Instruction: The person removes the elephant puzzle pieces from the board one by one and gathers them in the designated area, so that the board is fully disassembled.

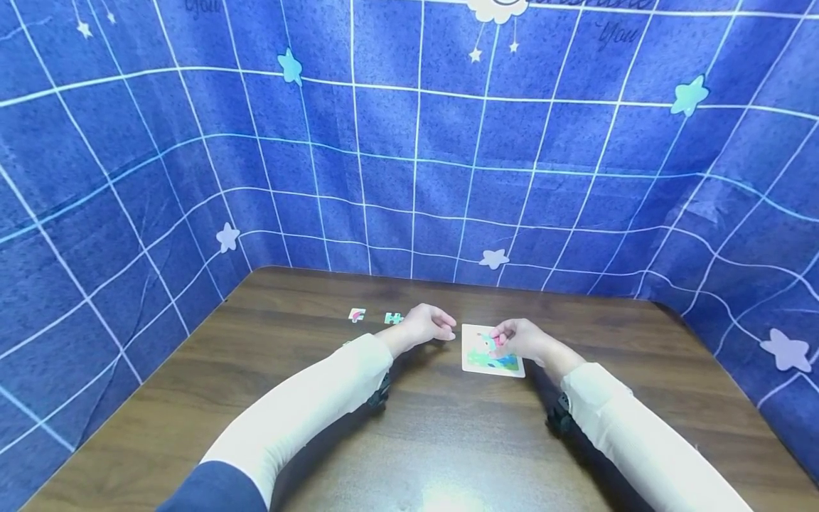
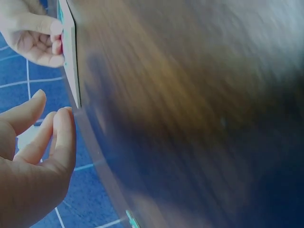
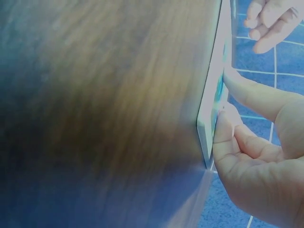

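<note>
While the right hand (image 1: 523,338) bends over a square, pale-edged picture board (image 1: 478,355) with a green, blue and pink design, its thumb and fingertips touch the picture in the upper right part of the board. The thumb and index finger are drawn close together there, with pink showing by the tips in the head view; whether they pinch a loose piece or only press on the picture, I cannot tell. The board lies flat on the brown wood-grain table (image 1: 409,427), between the two hands and toward the far edge.

The left hand (image 1: 427,324) hovers just to the left of the board, apart from it, and holds nothing. Its fingers are gently bent and lie close to one another, with a gap between them and the thumb, as the left wrist view shows.

Just beyond the left wrist lies a small green-and-white puzzle piece (image 1: 393,318), and farther left lies a white puzzle piece with a red-pink patch (image 1: 356,314), the two well apart from the board. Both forearms wear white sleeves (image 1: 320,398), with a dark device (image 1: 380,391) under each wrist. Behind the table hangs a blue cloth curtain (image 1: 384,178) with white grid lines and stars.
</note>
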Demonstrator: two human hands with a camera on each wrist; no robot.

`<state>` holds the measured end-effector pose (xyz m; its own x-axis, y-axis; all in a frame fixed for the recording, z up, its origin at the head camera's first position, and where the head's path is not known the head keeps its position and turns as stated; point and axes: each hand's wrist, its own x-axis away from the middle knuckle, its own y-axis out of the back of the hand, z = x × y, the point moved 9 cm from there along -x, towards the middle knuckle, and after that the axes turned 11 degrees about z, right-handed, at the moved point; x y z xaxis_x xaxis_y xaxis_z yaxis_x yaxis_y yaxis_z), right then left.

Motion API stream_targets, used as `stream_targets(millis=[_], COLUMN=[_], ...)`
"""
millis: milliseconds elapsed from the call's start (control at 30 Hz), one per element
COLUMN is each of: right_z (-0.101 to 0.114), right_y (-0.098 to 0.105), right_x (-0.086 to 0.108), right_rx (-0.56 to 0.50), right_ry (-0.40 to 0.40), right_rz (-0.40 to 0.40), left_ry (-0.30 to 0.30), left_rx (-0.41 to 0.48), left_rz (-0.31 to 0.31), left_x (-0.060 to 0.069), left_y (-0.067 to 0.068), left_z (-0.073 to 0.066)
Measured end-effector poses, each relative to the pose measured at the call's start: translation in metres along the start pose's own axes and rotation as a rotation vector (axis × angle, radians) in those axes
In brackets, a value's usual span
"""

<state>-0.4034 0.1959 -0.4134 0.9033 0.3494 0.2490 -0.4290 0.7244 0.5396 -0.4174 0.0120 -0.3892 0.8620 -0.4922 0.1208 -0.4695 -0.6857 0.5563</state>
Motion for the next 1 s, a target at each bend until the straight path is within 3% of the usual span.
stream_targets(millis=[200, 467, 733, 1000], right_z=[0.002, 0.002, 0.001, -0.001], right_y=[0.000, 0.001, -0.001, 0.000], right_x=[0.002, 0.001, 0.000, 0.000], right_rx=[-0.012, -0.010, -0.028, -0.026], right_ry=[0.014, 0.018, 0.029, 0.023], right_rz=[0.017, 0.023, 0.037, 0.027], left_ry=[0.025, 0.007, 0.007, -0.009], left_rx=[0.024, 0.012, -0.071, -0.212], left_rz=[0.028, 0.075, 0.080, 0.077], left_x=[0.002, -0.002, -0.005, -0.007], left_y=[-0.009, -0.024, -0.034, -0.041], left_z=[-0.008, -0.013, -0.014, -0.018])
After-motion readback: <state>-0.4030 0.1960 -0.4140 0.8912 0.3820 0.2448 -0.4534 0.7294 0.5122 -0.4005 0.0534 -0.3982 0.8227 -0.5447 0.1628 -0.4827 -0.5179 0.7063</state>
